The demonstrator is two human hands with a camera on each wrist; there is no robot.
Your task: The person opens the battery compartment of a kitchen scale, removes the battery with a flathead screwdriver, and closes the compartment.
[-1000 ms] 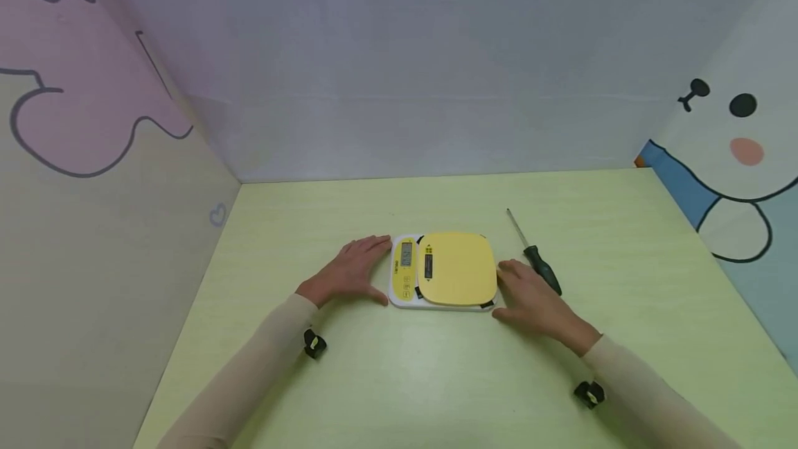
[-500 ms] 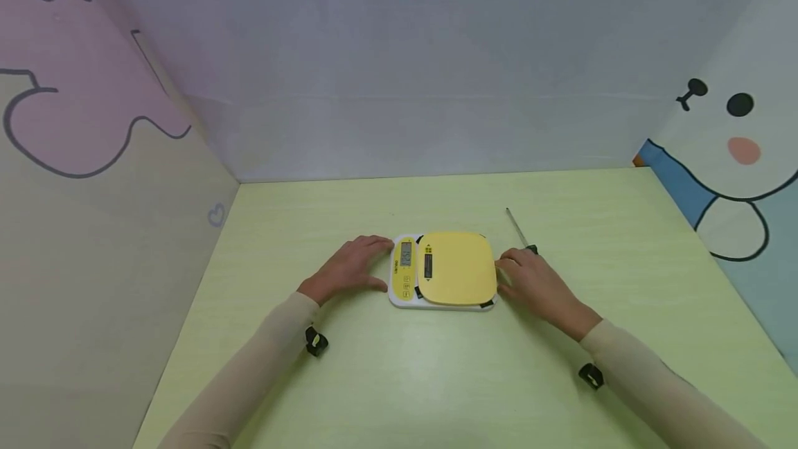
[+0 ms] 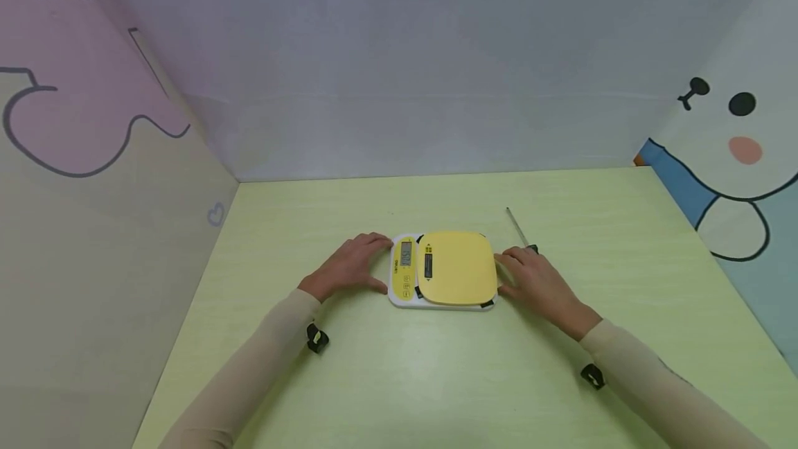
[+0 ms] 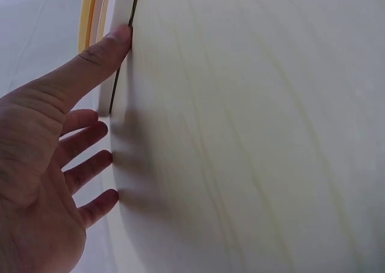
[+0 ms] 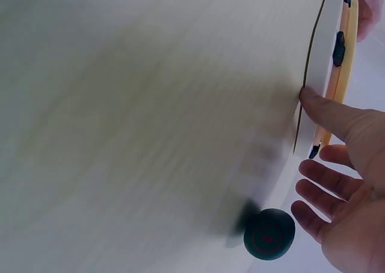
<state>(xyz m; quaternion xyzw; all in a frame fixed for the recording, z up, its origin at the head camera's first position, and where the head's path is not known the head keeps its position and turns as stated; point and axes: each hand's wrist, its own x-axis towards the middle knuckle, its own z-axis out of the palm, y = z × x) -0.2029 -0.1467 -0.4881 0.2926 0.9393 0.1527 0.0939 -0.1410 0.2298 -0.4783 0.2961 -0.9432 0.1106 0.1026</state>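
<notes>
A white kitchen scale with a yellow weighing plate lies flat on the table between both hands. Its small display faces the left-hand end and bears dark digits. My left hand stands at that end, thumb touching the side edge and the other fingers spread, loosely bent. At the opposite end is my right hand, its thumb against the scale's lower edge, fingers loosely bent. Just beyond it a screwdriver shows its shaft; in the right wrist view its dark green handle end sits near the little finger.
The pale yellow-green table ends at a plain grey-white back wall. Panels with cartoon drawings, one pink and one with a bear-like face, close off the two sides.
My right hand has shifted slightly up and its thumb has come in to the scale, so it now covers the screwdriver's handle. The left hand and the scale have hardly moved.
</notes>
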